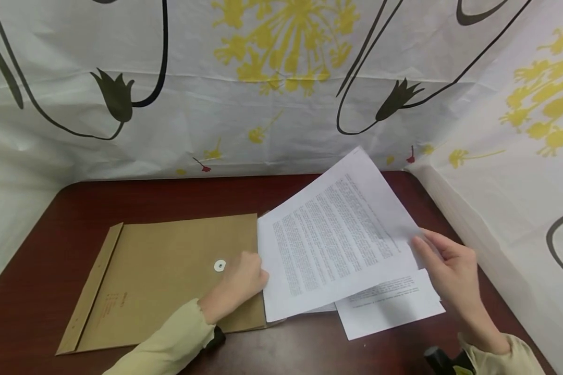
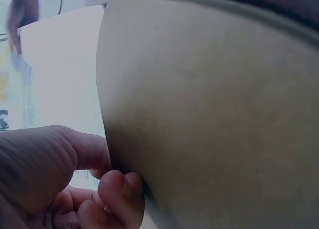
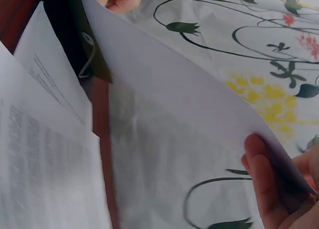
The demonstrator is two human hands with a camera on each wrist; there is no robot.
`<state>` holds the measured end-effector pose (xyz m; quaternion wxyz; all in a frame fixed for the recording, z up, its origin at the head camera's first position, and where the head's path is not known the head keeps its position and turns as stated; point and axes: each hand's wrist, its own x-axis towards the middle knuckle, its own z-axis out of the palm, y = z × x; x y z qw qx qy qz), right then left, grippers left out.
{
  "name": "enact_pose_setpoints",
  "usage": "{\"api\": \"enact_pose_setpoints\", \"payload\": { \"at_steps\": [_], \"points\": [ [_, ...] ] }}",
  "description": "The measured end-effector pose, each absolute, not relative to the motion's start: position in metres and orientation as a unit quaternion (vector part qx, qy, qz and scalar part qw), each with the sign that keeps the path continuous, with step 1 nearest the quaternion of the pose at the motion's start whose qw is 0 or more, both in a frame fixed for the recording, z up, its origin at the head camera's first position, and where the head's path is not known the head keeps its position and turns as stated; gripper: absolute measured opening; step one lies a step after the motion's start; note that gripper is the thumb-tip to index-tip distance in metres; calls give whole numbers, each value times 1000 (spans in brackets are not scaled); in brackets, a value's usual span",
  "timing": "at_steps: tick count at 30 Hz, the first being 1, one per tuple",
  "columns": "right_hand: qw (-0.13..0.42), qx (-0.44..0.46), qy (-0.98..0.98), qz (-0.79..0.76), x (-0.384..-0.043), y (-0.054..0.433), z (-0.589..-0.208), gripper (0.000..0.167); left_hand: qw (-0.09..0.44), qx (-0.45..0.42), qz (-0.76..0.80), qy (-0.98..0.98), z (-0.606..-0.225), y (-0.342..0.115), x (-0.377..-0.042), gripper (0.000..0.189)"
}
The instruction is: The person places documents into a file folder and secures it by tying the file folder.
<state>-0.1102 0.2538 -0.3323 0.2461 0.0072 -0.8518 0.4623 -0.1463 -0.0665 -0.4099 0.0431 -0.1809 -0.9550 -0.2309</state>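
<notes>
A brown kraft paper file envelope (image 1: 169, 265) lies flat, with a white round button (image 1: 219, 265) near its right edge. My left hand (image 1: 236, 281) pinches that right edge; the left wrist view shows the thumb and fingertips at the envelope's rim (image 2: 199, 89). A printed sheet of paper (image 1: 328, 239) slants up from the envelope's open side. My right hand (image 1: 452, 276) holds its far right corner between thumb and fingers, and the right wrist view shows the sheet (image 3: 189, 104) bowed and raised. Beneath it, other printed papers (image 1: 389, 310) stick out to the right.
The dark red-brown table (image 1: 309, 349) carries everything. A white cloth (image 1: 272, 135) with flower prints hangs along its back and right sides. Black wrist straps (image 1: 216, 338) show at both beige sleeves (image 1: 173, 333).
</notes>
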Motion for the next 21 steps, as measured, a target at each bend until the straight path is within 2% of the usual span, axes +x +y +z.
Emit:
{"api": "enact_pose_setpoints", "payload": {
  "at_steps": [5,10,12,16,21],
  "points": [
    [184,-34,-790,584,-124,256,-361,17,29,-169,-263,-949,-407,-71,-147,36],
    [144,-97,-737,654,-130,266,-396,35,16,-159,-278,-947,-403,-77,-148,37],
    [145,-101,-722,669,-132,272,-412,42,25,-158,-283,-946,-401,-80,-149,37],
    [167,-87,-707,682,-137,284,-438,46,42,-160,-303,-938,-394,-88,-151,36],
    [178,-82,-686,701,-137,287,-456,52,31,-162,-333,-928,-384,-96,-154,33]
  ]
}}
